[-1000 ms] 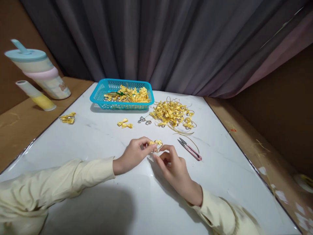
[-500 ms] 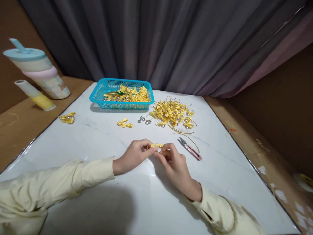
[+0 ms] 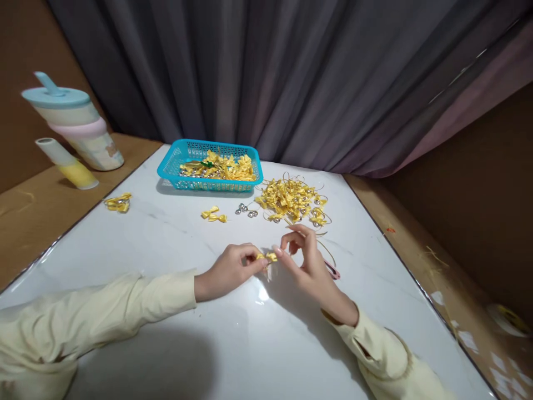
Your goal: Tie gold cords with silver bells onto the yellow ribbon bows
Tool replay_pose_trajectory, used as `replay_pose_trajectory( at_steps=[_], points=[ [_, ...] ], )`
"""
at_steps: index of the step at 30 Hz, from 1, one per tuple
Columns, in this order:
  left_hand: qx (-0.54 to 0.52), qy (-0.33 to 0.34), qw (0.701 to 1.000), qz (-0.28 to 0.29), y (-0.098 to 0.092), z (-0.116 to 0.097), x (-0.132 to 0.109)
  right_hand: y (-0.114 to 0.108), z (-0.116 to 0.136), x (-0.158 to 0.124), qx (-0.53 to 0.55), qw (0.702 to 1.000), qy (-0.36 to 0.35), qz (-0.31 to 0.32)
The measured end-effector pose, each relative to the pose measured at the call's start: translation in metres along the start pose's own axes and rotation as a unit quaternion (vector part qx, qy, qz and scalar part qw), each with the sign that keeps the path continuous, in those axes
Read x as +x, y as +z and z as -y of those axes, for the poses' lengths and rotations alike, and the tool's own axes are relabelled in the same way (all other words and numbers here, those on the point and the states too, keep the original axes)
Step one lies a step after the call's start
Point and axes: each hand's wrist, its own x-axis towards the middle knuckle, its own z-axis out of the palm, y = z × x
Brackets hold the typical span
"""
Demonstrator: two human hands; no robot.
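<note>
Yellow bow [image 3: 272, 257], one, between pinching left fingers [image 3: 255, 268]; right fingers [image 3: 288, 262] apart; two loose bows [image 3: 217, 218] beyond.

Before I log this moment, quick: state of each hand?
Left hand: closed, pinching a bow.
Right hand: open beside the bow, nothing visible held.

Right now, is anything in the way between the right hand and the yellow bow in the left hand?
Nothing visible stands between the right hand and the yellow bow pinched in the left hand. The right hand is close beside the bow; whether they touch is unclear.
</note>
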Motion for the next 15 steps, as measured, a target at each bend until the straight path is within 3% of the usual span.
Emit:
replay_pose_trajectory(
  at_steps=[4, 7, 10, 15],
  points=[
    [-0.008, 0.032, 0.999, 0.029, 0.001, 0.002, -0.002, -0.005, 0.002, 0.015, 0.006, 0.983, -0.027, 0.184],
    [-0.016, 0.034, 0.999, 0.031, 0.001, 0.006, -0.003, -0.005, 0.004, 0.022, 0.069, 0.965, 0.010, 0.251],
    [-0.027, 0.017, 0.999, 0.035, 0.000, 0.008, -0.002, -0.003, 0.002, 0.023, 0.149, 0.956, 0.037, 0.251],
    [-0.061, 0.009, 0.996, 0.058, -0.003, 0.005, 0.000, 0.004, -0.003, 0.021, 0.221, 0.954, 0.048, 0.196]
  ],
)
